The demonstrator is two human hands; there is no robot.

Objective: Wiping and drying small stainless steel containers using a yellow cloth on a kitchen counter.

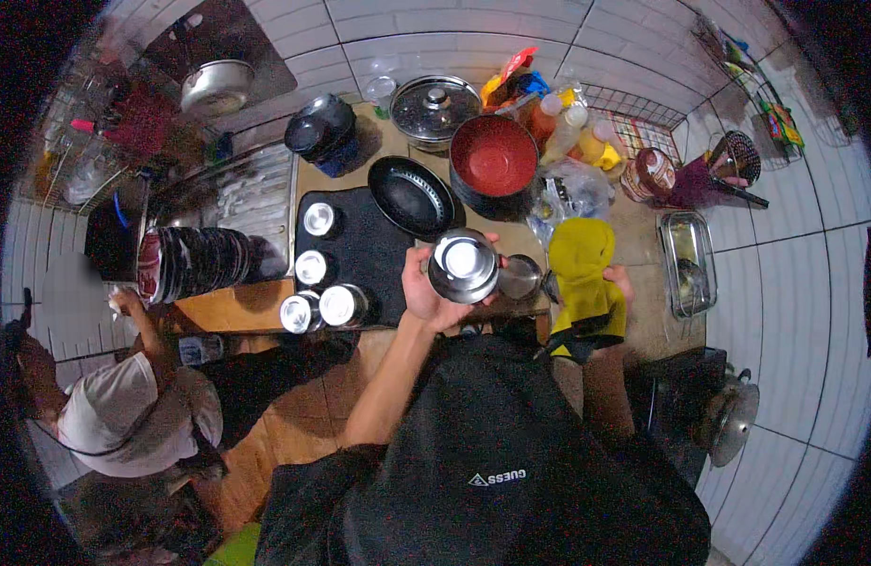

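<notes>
My left hand holds a shiny metal bowl in front of my body, fingers curled around its side. Just right of it is a round grey cup-like item; I cannot tell whether my fingertips touch it. My right hand grips a yellow cloth with dark patches, which hangs over the counter edge. On a black mat to the left stand several metal cups with bright round tops. A black oval dish lies at the mat's far right corner.
Behind the mat are stacked black bowls, a glass-lidded pan and a red-lined pot. Bottles and a plastic bag crowd the back. A glass dish sits right. At left, another person works beside stacked plates.
</notes>
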